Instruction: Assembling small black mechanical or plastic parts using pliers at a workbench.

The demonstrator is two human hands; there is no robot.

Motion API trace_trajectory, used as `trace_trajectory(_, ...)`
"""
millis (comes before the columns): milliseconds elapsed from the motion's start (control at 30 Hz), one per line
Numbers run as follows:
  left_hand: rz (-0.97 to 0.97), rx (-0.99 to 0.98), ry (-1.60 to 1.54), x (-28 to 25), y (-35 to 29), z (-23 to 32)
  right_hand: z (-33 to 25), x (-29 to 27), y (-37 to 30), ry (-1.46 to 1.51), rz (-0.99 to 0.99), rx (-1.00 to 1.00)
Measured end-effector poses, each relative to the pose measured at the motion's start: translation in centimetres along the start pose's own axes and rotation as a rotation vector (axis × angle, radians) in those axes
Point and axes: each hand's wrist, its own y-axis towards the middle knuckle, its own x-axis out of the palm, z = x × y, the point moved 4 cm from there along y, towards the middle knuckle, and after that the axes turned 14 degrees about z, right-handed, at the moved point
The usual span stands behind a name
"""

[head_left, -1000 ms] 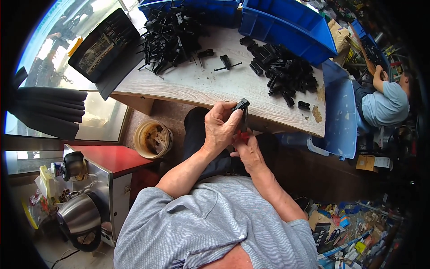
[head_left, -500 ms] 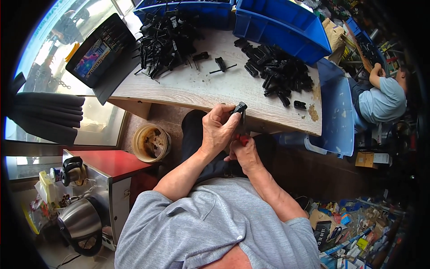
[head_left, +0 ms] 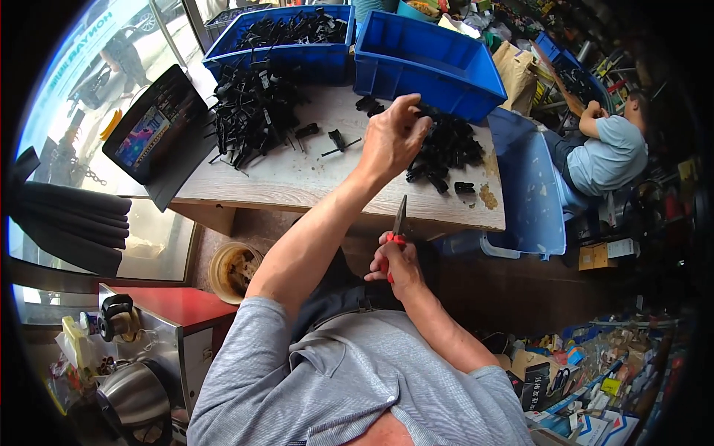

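My left hand (head_left: 393,140) reaches over the near edge of the right-hand pile of small black plastic parts (head_left: 450,145). Its fingers are bent and parted from the thumb, and no part shows clearly between them. Low in front of the table edge, my right hand (head_left: 401,266) grips red-handled scissors (head_left: 400,221) with the blades pointing up. A larger heap of black parts with thin rods (head_left: 256,115) lies on the left of the table. One rodded black part (head_left: 338,141) and a short black piece (head_left: 306,131) sit between the two piles.
Behind the heaps stand a blue bin of black parts (head_left: 245,52) and another blue bin (head_left: 431,70). A tablet (head_left: 152,134) leans at the left. A bucket (head_left: 223,271) stands on the floor, and a large blue tub (head_left: 524,186) by the table's right end. Another person (head_left: 606,152) sits beyond it.
My left hand has gone up and forward from beside the scissors to the right pile; the black part it held no longer shows. My right hand still holds the scissors. The view has shifted.
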Motion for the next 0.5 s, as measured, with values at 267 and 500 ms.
trace_trajectory(267,-0.174,0.278,1.036,-5.4,-1.7,-3.5,0.1,-1.2,0.2,-0.017,-0.007,0.028)
trace_trajectory(500,-0.204,0.409,0.852,-8.6,-3.1,-4.9,-0.3,-0.2,0.3,-0.018,-0.058,0.003)
